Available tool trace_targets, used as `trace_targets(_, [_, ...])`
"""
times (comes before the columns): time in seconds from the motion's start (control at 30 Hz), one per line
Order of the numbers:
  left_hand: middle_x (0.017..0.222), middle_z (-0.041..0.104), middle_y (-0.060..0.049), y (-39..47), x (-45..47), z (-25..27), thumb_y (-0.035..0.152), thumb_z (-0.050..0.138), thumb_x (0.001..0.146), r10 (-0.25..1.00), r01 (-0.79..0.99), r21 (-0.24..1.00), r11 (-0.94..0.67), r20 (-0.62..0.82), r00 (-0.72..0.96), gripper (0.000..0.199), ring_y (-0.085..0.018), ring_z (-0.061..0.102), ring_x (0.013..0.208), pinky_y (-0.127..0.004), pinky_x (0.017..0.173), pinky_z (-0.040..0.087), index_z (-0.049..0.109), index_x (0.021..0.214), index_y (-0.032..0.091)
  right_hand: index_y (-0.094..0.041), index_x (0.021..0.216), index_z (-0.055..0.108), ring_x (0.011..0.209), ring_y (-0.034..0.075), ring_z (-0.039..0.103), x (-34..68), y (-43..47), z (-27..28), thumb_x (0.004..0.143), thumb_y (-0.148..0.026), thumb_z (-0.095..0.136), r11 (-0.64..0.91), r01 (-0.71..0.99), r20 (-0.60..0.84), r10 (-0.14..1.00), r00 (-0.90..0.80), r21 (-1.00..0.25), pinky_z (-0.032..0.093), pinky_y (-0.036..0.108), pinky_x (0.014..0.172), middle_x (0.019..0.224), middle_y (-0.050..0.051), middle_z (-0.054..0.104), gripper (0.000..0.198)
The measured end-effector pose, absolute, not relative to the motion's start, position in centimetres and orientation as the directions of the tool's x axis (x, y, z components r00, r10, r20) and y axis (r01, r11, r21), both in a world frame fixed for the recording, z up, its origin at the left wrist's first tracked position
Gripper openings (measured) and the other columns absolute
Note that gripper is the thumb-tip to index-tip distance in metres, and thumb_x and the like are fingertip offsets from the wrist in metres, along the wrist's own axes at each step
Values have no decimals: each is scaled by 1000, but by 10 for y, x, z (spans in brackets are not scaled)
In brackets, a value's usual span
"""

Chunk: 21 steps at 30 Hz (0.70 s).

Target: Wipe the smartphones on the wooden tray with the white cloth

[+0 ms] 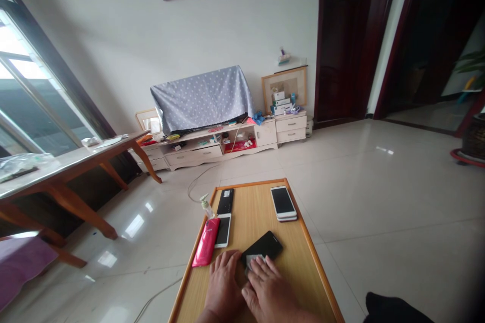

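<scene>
A black phone (270, 245) lies at a slant on the wooden tabletop (253, 212), screen side up as far as I can tell. My right hand (271, 285) presses a small pale cloth (254, 259) against its near part, with the fingers laid over the cloth. At the phone's left end, my left hand (226, 280) lies palm down, fingers stretched out and the tips by the phone's edge. Left of the hands are a red phone (206, 242), a white phone (223, 230), a black phone (226, 201) and a pump bottle (207, 207).
Two stacked white phones (283, 203) lie at the table's far right corner. A raised wooden rim (316, 257) borders the tabletop. To the left stands a larger table (71, 166). A low cabinet (204, 154) with a cloth-covered object (202, 98) lines the wall. Cables run over the floor.
</scene>
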<state>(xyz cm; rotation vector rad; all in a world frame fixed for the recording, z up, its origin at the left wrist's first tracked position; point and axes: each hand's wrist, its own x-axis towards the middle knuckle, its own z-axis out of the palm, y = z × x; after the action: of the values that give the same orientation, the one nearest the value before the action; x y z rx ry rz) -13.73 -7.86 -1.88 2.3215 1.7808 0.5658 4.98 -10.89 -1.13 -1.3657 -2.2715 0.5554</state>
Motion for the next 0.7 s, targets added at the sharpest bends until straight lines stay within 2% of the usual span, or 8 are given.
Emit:
trace_targets(0.13, [130,63,-8,-78,-139,-20,34,68,70,954,896,344,-280,199,223,57,-28,56,121,-44,108,41,62,126,25,-18,137,60,141,30,43,47,-108,-7,103,-49,37,446,698,149,883,-444,-561,23,51,122,148,12,49,52])
trace_targets(0.33, [130,63,-9,-82,-133,-11,43,69,70,959,895,362,-260,207,194,58,-31,56,121,-47,107,42,63,125,26,-17,136,62,141,28,43,79,-77,-5,104,-46,32,304,815,186,952,-243,-494,22,51,122,147,13,51,52])
trace_targets(0.47, [130,62,-8,-83,-132,-9,41,70,69,964,898,366,-245,194,183,59,-30,55,123,-46,109,40,63,125,26,-13,138,60,144,30,39,81,-72,-8,103,-46,33,274,844,201,959,-202,-460,22,52,122,149,16,48,54])
trace_targets(0.53, [130,62,-8,-82,-134,-11,41,69,70,964,896,370,-245,192,184,58,-29,55,123,-46,109,40,62,125,26,-16,138,60,144,29,39,70,-81,-10,104,-47,33,312,816,193,949,-248,-486,23,50,122,150,14,47,54])
trace_targets(0.7, [128,63,-9,-80,-138,-16,33,65,73,955,884,376,-279,204,215,51,-28,57,119,-45,107,41,62,124,26,-19,137,61,141,28,43,45,-102,-12,103,-48,35,493,686,174,859,-482,-535,24,49,122,149,11,50,51])
